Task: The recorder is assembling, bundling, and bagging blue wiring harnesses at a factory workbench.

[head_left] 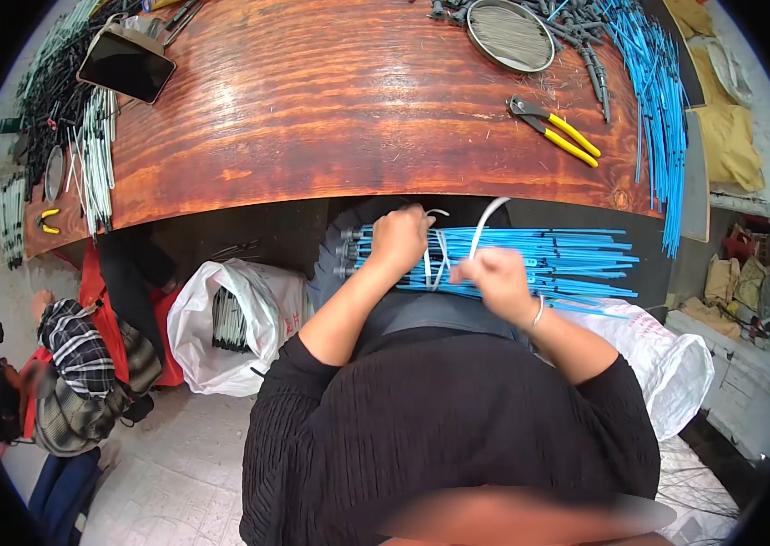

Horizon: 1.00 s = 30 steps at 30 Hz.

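At the near edge of the wooden table [348,118], our left hand [397,238] is clamped on a bundle of blue rods [530,259] lying across our lap; our right hand [498,278] pinches a white tie [483,218] looped around it, yellow-handled pliers [556,130] near the table's far right corner

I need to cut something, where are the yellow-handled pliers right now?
In the head view, the yellow-handled pliers lie on the wooden table, upper right, between the round metal sieve and the loose blue rods.
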Each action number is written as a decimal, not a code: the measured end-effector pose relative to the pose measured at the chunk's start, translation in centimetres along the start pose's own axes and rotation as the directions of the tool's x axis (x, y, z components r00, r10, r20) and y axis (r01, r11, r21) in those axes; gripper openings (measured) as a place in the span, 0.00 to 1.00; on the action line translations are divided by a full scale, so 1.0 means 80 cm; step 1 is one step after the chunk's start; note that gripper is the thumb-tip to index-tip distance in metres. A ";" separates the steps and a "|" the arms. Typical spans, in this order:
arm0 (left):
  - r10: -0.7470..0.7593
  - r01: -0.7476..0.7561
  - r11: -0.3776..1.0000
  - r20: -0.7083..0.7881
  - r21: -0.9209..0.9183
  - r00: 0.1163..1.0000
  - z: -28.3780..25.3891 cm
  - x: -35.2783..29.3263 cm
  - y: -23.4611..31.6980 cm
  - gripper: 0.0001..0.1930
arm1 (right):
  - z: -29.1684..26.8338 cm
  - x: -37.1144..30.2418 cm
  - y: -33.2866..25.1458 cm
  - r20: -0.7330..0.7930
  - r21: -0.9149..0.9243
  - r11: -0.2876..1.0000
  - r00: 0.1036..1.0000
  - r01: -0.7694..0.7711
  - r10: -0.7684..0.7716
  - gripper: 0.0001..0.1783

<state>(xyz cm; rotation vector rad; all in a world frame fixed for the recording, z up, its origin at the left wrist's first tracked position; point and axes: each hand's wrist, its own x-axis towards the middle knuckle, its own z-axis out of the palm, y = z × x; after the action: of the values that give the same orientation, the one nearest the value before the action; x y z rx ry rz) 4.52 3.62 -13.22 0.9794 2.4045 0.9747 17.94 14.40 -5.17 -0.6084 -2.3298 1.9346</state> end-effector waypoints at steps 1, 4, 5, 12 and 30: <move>0.003 -0.002 0.999 -0.010 0.046 1.000 0.003 0.002 -0.004 0.08 | 0.002 -0.012 0.002 -0.001 -0.001 1.000 1.000 -0.002 0.002 0.10; 0.100 -0.102 0.995 -0.150 -0.006 0.984 0.008 0.018 -0.015 0.06 | 0.009 -0.040 0.020 0.197 -0.227 0.953 0.968 0.201 -0.157 0.09; 0.145 -0.154 0.988 -0.223 -0.023 0.964 0.006 0.019 -0.017 0.06 | 0.012 -0.040 0.023 0.198 -0.223 0.953 0.967 0.205 -0.161 0.09; 0.436 -0.538 0.809 -0.374 -0.237 0.819 -0.040 -0.026 0.052 0.04 | 0.013 0.007 0.017 0.189 -0.099 0.977 0.968 0.187 -0.166 0.07; 0.536 -0.528 0.735 -0.112 -0.424 0.837 -0.039 -0.099 0.061 0.01 | -0.027 0.047 0.004 0.168 0.559 0.758 0.941 -0.336 0.293 0.12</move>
<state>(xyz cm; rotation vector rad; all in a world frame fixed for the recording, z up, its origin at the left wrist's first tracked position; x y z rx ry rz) 10.59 -0.98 -7.01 1.5129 1.7605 1.6105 15.19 17.71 -5.77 -0.9099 -1.5661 2.6807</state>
